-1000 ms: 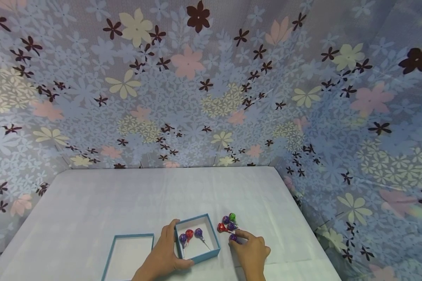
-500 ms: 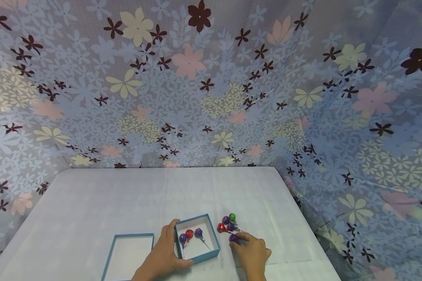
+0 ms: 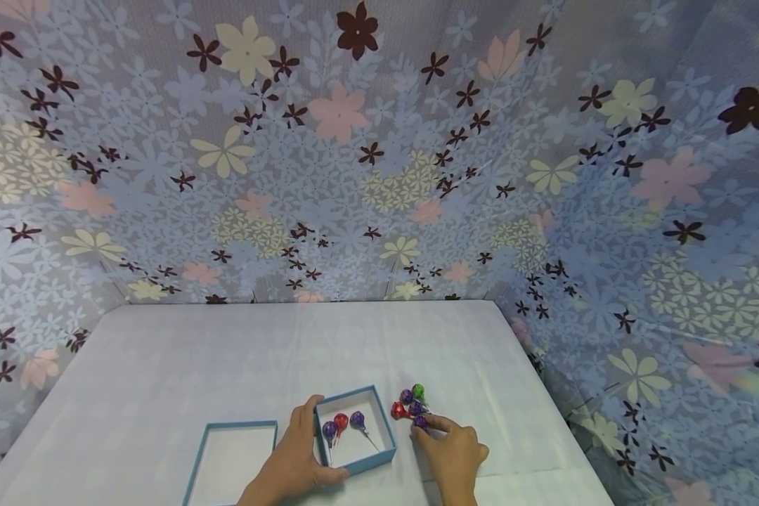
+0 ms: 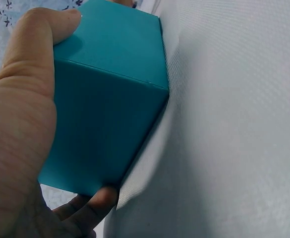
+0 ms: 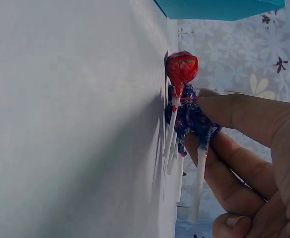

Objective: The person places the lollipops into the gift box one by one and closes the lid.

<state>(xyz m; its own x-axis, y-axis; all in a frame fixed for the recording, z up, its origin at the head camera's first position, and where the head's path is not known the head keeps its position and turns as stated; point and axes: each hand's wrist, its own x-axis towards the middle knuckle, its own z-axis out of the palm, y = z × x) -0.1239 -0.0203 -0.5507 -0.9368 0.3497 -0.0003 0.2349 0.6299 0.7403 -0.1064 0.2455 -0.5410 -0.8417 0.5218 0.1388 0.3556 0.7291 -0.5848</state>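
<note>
My left hand (image 3: 296,450) grips the left side of a square blue box (image 3: 370,462), thumb at the near wall and fingers along the far corner. In the left wrist view its teal outer walls (image 4: 105,119) sit on the white cloth. Inside lie two purple lollipops, one of them this purple lollipop (image 3: 357,419), and a red lollipop (image 3: 341,422). To the right of the box, my right hand (image 3: 453,453) pinches another purple lollipop (image 5: 204,130) by its wrapped head, its white stick pointing down in the right wrist view. A loose red lollipop (image 5: 183,67) is right beside it.
A second shallow blue-rimmed tray (image 3: 240,424), white inside, lies left of my left hand. Beyond my right fingers, a small cluster holds a green lollipop (image 3: 418,390) and purple ones. White cloth (image 3: 228,358) covers the table; a flowered curtain hangs behind and at the right.
The pinched purple lollipop has shifted slightly away from me, closer to the loose cluster. My left hand and the box have stayed in place.
</note>
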